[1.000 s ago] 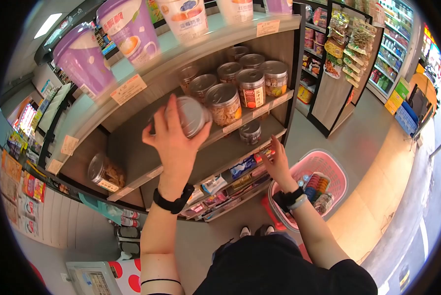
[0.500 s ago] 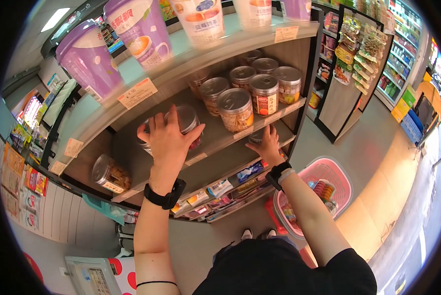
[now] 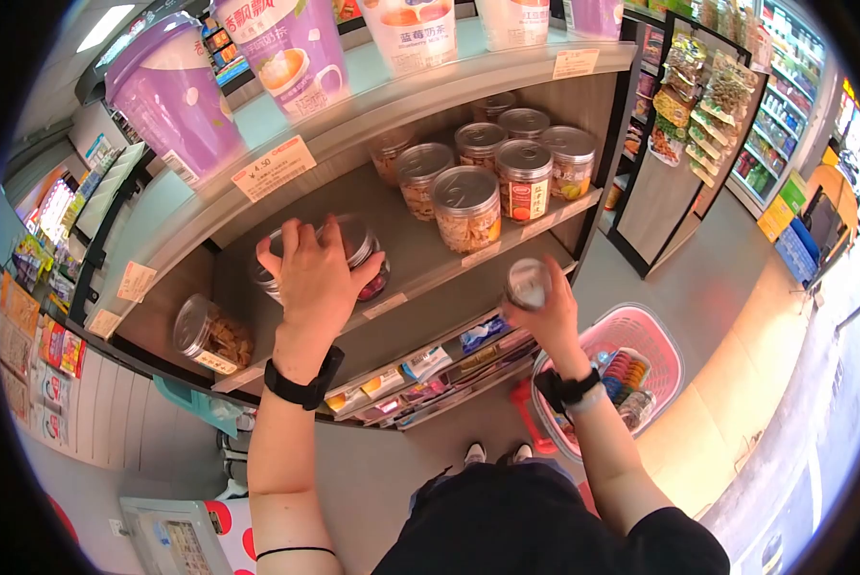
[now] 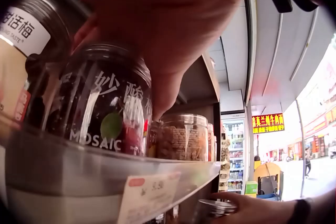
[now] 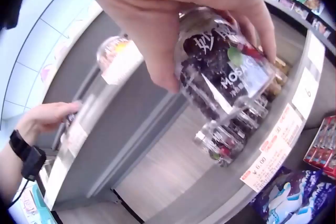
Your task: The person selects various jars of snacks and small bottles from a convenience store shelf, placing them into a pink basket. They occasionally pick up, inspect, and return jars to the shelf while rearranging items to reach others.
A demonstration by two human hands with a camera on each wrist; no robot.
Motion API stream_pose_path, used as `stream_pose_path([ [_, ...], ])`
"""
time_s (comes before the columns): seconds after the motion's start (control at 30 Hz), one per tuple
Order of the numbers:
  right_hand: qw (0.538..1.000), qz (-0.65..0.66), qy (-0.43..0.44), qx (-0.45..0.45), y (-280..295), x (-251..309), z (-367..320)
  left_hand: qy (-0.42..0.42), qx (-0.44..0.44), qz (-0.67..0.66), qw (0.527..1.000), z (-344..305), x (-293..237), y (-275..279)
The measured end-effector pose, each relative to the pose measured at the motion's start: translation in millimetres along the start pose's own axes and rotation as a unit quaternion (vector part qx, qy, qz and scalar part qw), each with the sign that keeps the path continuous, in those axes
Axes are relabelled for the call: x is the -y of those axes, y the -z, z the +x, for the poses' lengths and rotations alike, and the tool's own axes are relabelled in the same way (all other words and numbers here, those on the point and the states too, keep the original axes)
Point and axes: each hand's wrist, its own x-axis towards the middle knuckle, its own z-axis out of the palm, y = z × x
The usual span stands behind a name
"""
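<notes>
Right hand [image 3: 550,321]: fingers and thumb curled round a small jar [image 3: 528,283], held clear before the lower shelf [image 3: 420,321], at 10 o'clock from the pink basket [image 3: 674,359]. Left hand [image 3: 313,278]: fingers spread, gripping a plum jar [image 3: 361,244] standing on the middle shelf [image 3: 420,251]; tin-lidded jars [image 3: 468,206] at its 2 o'clock.

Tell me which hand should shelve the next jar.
Right, probably: the right hand grips a spare Mosaic jar below the middle shelf; the left hand is occupied holding the shelved jar.

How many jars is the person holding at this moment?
2. The shelf jar sits on the middle shelf under the left grip; the lifted jar is in the right grip. A neighbour jar beside the left grip is partly hidden.
</notes>
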Motion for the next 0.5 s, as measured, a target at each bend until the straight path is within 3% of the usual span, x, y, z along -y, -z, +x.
stream_pose_path([
  [0.07,0.993,0.037,-0.055,0.099,33.8,29.8,-11.1,-0.004,0.008,0.004,1.000,1.4,3.0,1.7],
  [0.1,0.993,0.035,-0.058,0.095,48.0,46.9,-13.1,-0.006,0.020,0.001,1.000,1.8,4.3,3.6],
  [0.17,0.983,0.110,0.024,0.145,68.9,77.6,-15.3,-0.013,0.034,-0.008,0.999,2.6,6.6,9.7],
  [0.23,0.978,0.126,0.068,0.150,73.5,102.1,-10.6,0.010,0.129,-0.013,0.992,5.6,10.4,19.0],
  [0.37,0.960,0.115,0.232,0.106,50.1,151.4,8.7,0.006,0.155,-0.029,0.988,3.7,23.7,25.3],
  [0.5,0.955,0.062,0.281,0.070,8.8,177.8,27.3,0.030,0.188,-0.018,0.982,-0.5,28.8,33.7],
])
